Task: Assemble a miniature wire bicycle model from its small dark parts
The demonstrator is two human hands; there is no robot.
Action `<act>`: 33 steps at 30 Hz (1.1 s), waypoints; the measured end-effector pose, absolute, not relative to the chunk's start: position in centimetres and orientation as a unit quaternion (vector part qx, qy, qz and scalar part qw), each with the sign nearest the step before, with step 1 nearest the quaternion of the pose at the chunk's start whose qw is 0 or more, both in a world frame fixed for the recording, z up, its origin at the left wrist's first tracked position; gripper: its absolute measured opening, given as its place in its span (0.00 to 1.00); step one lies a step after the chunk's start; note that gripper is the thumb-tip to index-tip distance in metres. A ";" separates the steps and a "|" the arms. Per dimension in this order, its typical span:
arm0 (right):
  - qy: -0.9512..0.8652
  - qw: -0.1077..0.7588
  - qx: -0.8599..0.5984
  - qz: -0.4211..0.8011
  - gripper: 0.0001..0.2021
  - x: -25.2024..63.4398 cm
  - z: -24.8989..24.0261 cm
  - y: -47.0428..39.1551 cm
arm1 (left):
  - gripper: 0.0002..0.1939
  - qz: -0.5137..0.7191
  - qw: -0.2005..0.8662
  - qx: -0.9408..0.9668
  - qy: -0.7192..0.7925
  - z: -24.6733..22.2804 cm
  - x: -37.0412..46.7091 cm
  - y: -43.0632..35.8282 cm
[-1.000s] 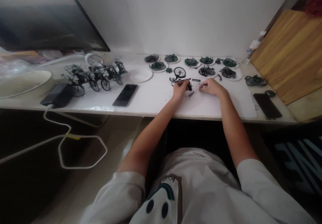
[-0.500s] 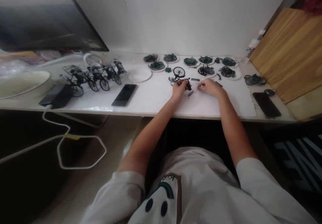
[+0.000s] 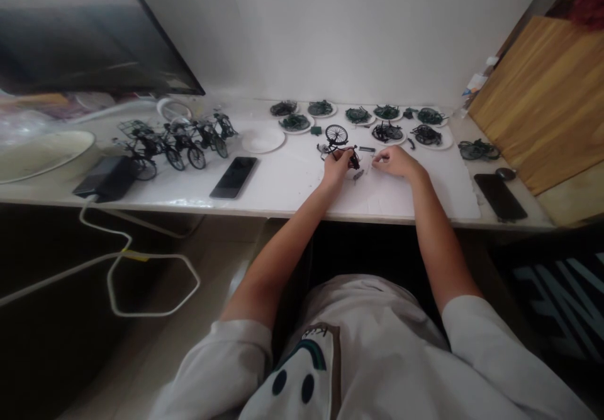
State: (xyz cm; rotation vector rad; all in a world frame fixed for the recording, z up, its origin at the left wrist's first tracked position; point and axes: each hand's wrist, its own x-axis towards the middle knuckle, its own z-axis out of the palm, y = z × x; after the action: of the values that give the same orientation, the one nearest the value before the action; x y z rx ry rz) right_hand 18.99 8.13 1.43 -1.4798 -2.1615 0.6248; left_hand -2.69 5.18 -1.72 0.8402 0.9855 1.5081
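Note:
My left hand (image 3: pixel 336 167) is closed on a dark model bicycle (image 3: pixel 336 135), held just above the white sheet with one spoked wheel standing up beyond the fingers. To its right, my right hand (image 3: pixel 392 160) has thumb and fingertips pinched together; anything between them is too small to name. A small grey part (image 3: pixel 358 174) lies between the hands near the sheet's middle. Just beyond the right hand is a short dark bar (image 3: pixel 367 149). My left fingers hide part of the bicycle's frame.
Plates of dark bicycle parts (image 3: pixel 387 133) line the back. Several assembled model bicycles (image 3: pixel 182 143) stand left, near an empty plate (image 3: pixel 262 140), a phone (image 3: pixel 233 177) and a black adapter (image 3: pixel 106 177). At right lie another phone (image 3: pixel 500 196) and loose parts (image 3: pixel 478 150).
My right hand has shifted very slightly, its fingertips still pinched. The left hand keeps its hold on the model bicycle in about the same place.

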 end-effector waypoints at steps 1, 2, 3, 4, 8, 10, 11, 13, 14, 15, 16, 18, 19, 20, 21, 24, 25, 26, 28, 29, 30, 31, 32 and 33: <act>-0.782 0.223 -0.535 0.228 0.10 19.0 1.5 8.1 | 0.03 0.636 0.543 0.356 0.417 -1.7 -2.7 5.2; -0.783 0.223 -0.535 0.228 0.10 18.9 1.5 8.1 | 0.03 0.635 0.542 0.357 0.419 -1.8 -2.7 5.2; -0.784 0.221 -0.534 0.227 0.10 18.9 1.5 8.1 | 0.03 0.634 0.541 0.358 0.420 -1.8 -2.7 5.2; -0.786 0.217 -0.533 0.226 0.10 18.8 1.5 8.0 | 0.04 0.633 0.542 0.359 0.420 -1.8 -2.7 5.2; -0.790 0.197 -0.535 0.225 0.11 18.6 1.7 7.9 | 0.04 0.635 0.544 0.360 0.415 -1.8 -2.7 5.2; -0.790 0.194 -0.536 0.228 0.11 18.6 1.8 7.8 | 0.04 0.637 0.543 0.359 0.412 -1.8 -2.7 5.2; -0.789 0.195 -0.536 0.229 0.11 18.6 1.9 7.8 | 0.03 0.639 0.543 0.358 0.411 -1.8 -2.6 5.1; -0.784 0.203 -0.540 0.229 0.12 18.7 1.9 7.8 | 0.02 0.641 0.544 0.356 0.408 -1.7 -2.6 5.1; -0.781 0.211 -0.543 0.227 0.12 18.7 1.9 7.8 | 0.02 0.642 0.544 0.355 0.407 -1.7 -2.6 5.1; -0.777 0.218 -0.545 0.225 0.13 18.7 1.9 7.8 | 0.03 0.642 0.544 0.354 0.407 -1.6 -2.6 5.1; -0.776 0.223 -0.546 0.223 0.13 18.7 1.9 7.8 | 0.03 0.642 0.544 0.354 0.408 -1.6 -2.6 5.0; -0.779 0.222 -0.542 0.223 0.13 18.7 1.9 7.8 | 0.03 0.639 0.543 0.355 0.412 -1.5 -2.6 5.0; -0.781 0.219 -0.541 0.224 0.13 18.6 1.9 7.7 | 0.04 0.638 0.542 0.357 0.414 -1.5 -2.6 4.9; -0.783 0.214 -0.539 0.225 0.13 18.6 1.9 7.7 | 0.04 0.638 0.539 0.359 0.416 -1.4 -2.6 4.9; -0.784 0.210 -0.539 0.226 0.13 18.5 1.9 7.6 | 0.05 0.637 0.537 0.362 0.418 -1.4 -2.6 4.8; -0.788 0.202 -0.540 0.218 0.12 18.4 1.8 7.6 | 0.05 0.637 0.535 0.371 0.413 -1.5 -2.6 4.8; -0.790 0.199 -0.539 0.214 0.12 18.3 1.8 7.6 | 0.05 0.637 0.535 0.374 0.410 -1.5 -2.6 4.8; -0.792 0.195 -0.538 0.211 0.11 18.3 1.8 7.6 | 0.05 0.638 0.534 0.375 0.409 -1.6 -2.7 4.8; -0.795 0.191 -0.538 0.208 0.10 18.3 1.7 7.7 | 0.04 0.640 0.532 0.376 0.408 -1.7 -2.7 4.8; -0.795 0.189 -0.538 0.208 0.10 18.3 1.7 7.7 | 0.04 0.640 0.531 0.375 0.409 -1.7 -2.7 4.9; -0.795 0.188 -0.538 0.208 0.10 18.3 1.7 7.6 | 0.04 0.639 0.532 0.375 0.410 -1.7 -2.7 4.9; -0.795 0.188 -0.538 0.209 0.09 18.3 1.7 7.6 | 0.04 0.638 0.532 0.374 0.412 -1.7 -2.7 5.0; -0.795 0.188 -0.537 0.209 0.09 18.3 1.7 7.5 | 0.04 0.638 0.533 0.373 0.413 -1.7 -2.7 5.0; -0.795 0.189 -0.538 0.208 0.09 18.3 1.7 7.5 | 0.05 0.638 0.533 0.372 0.414 -1.7 -2.6 5.0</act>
State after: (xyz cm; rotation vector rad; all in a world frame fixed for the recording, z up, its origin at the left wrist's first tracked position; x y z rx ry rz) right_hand 18.27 7.46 1.72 -1.5126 -2.2344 0.5859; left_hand -2.65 4.97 -1.71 0.8860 0.9861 1.5208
